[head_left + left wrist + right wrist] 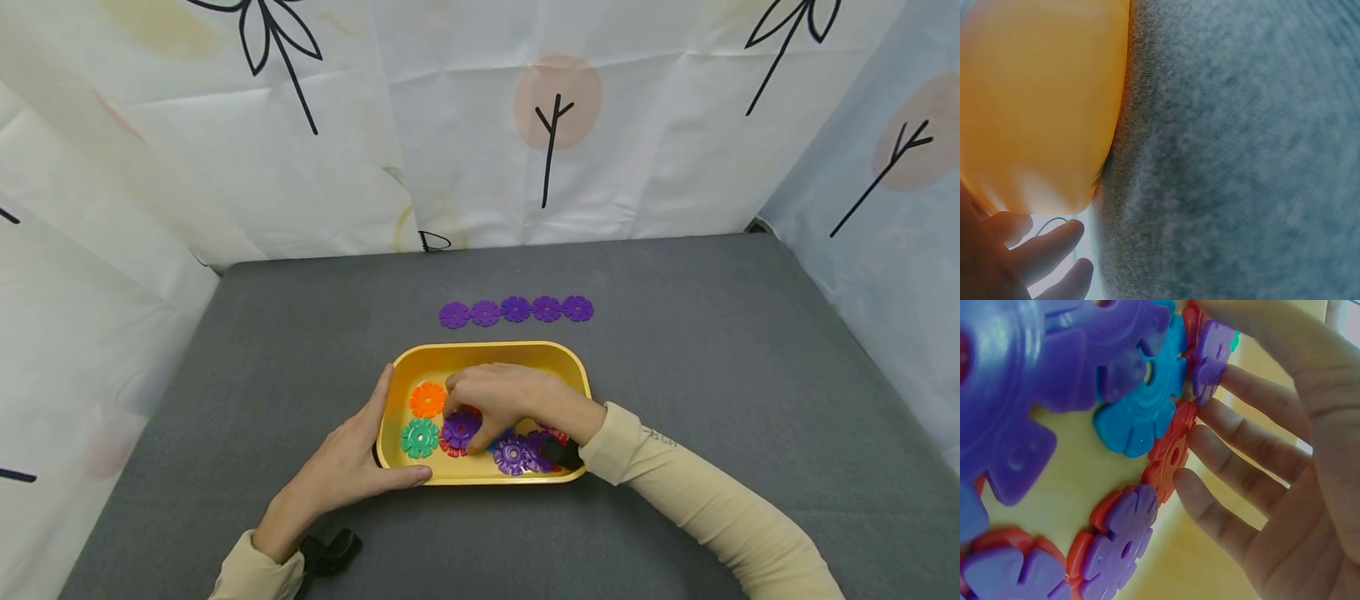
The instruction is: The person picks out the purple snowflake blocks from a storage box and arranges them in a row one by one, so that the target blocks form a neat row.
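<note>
A yellow tray (525, 354) holds several flower-shaped plastic discs. My left hand (348, 454) grips the tray's left end, its thumb on the front rim and its fingers along the side. Inside the tray, my right hand (506, 393) has thumb and index finger at opposite edges of a purple flower disc (460, 428), pinching it above a red one. Its other fingers touch or nearly touch a red disc (1172, 450) in the right wrist view. An orange disc (427, 400) and a green disc (419, 437) lie at the tray's left.
Beyond the tray, several purple discs (516, 309) form a row on the grey table (712, 350). More purple discs (513, 455) are heaped at the tray's right, with a blue disc (1147, 394) and red ones among them. A patterned white cloth (465, 150) hangs behind the table.
</note>
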Demonstrator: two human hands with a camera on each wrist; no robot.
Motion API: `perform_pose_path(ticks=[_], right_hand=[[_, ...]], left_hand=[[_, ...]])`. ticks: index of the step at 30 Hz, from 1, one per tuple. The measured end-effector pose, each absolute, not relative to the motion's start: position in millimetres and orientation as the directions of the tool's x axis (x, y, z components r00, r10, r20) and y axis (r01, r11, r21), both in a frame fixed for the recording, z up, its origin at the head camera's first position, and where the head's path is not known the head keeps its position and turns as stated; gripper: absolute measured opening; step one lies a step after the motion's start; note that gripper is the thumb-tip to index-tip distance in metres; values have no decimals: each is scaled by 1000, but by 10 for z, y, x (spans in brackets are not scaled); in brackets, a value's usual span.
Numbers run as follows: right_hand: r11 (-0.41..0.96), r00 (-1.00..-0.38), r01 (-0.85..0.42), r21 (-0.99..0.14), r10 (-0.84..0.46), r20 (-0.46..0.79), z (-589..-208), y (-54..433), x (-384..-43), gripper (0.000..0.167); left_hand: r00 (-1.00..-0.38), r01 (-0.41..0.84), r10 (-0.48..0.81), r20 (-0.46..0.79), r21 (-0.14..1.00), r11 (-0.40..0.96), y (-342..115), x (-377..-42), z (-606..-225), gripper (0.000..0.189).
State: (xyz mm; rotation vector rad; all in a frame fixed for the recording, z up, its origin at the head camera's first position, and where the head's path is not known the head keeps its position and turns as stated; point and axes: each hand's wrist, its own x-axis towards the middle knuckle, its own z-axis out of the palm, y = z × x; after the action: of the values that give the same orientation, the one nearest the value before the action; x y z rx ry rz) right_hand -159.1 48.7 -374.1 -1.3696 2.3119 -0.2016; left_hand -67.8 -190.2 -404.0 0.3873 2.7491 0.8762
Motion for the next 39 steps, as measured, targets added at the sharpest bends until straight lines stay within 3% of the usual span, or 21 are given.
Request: perform_pose_path(ticks=[20,34,39], right_hand=[[467,-437,-813,-346,-884,-167,-3484,575,-1660,49],[530,-565,-760,-376,-825,-19,-3181,971,-1830,49],[598,-650,-721,-350,-758,44,-3111,1210,-1959,51]], left_hand=[[-941,171,308,-137,594,786,-1886,-679,-4051,132],[-943,163,301,-139,597,786,-1877,-672,-4053,133],[-945,172,303,-126,598,783,-1882,-673,-4054,134]])
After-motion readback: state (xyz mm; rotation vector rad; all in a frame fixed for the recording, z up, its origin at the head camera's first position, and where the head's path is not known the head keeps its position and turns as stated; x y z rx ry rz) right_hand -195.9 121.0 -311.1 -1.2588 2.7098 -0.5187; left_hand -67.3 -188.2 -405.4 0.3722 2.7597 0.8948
